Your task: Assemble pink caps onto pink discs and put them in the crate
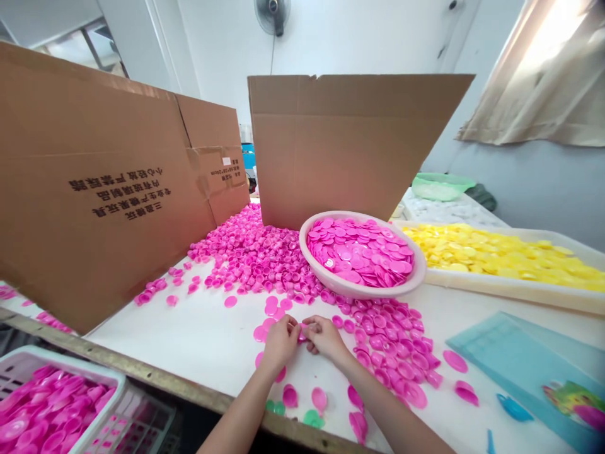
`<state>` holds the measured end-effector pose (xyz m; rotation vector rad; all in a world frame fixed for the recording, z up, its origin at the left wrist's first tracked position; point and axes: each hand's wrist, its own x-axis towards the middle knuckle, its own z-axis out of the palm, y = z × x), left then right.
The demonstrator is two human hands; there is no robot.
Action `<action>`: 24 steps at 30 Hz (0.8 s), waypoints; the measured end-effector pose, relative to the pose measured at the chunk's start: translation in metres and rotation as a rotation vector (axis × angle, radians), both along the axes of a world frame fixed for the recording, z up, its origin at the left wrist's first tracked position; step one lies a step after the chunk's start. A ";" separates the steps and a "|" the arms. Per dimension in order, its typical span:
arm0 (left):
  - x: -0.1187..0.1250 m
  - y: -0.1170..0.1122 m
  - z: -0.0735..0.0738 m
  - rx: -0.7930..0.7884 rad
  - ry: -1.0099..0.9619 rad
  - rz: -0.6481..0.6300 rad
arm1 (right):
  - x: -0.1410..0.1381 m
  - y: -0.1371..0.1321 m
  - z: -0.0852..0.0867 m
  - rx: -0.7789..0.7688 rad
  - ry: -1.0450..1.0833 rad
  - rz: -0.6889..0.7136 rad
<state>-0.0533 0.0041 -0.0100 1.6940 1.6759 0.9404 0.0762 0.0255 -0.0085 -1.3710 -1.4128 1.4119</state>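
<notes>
My left hand [280,342] and my right hand [324,336] meet fingertip to fingertip over the white table [208,334], both pinched on a small pink plastic piece [301,333] between them. Loose pink discs [387,343] lie scattered just right of my hands. A bigger heap of pink caps [250,252] spreads behind them. A round white basin [326,274] full of pink discs stands past my hands. A few pink and green pieces [312,410] rest near the table's front edge.
Tall cardboard sheets stand at the left [94,183] and behind the basin [350,139]. A white tray of yellow discs [510,287] sits at the right. A blue plastic sheet [515,359] lies front right. A basket [108,394] of pink discs sits low at the left.
</notes>
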 end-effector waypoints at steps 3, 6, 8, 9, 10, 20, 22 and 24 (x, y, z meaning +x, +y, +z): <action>0.002 0.002 0.003 -0.063 0.040 -0.001 | 0.002 0.000 0.005 -0.062 -0.004 0.031; 0.008 0.010 0.013 -0.116 0.189 0.040 | 0.003 -0.003 0.008 -0.125 -0.022 0.062; 0.014 0.017 0.019 -0.056 0.313 0.070 | 0.003 -0.006 0.007 -0.158 -0.041 0.074; 0.018 0.020 0.021 0.004 0.365 0.074 | 0.003 -0.007 0.006 -0.169 -0.050 0.078; 0.021 0.022 0.022 0.064 0.406 0.071 | 0.004 -0.009 0.005 -0.176 -0.054 0.081; 0.031 0.019 0.013 0.144 0.476 0.054 | 0.014 0.000 0.012 -0.328 -0.141 0.298; 0.033 0.019 0.014 0.156 0.438 0.063 | 0.011 0.003 0.013 -0.341 -0.170 0.325; 0.033 0.019 0.014 0.174 0.366 0.077 | 0.009 0.002 0.011 -0.323 -0.154 0.321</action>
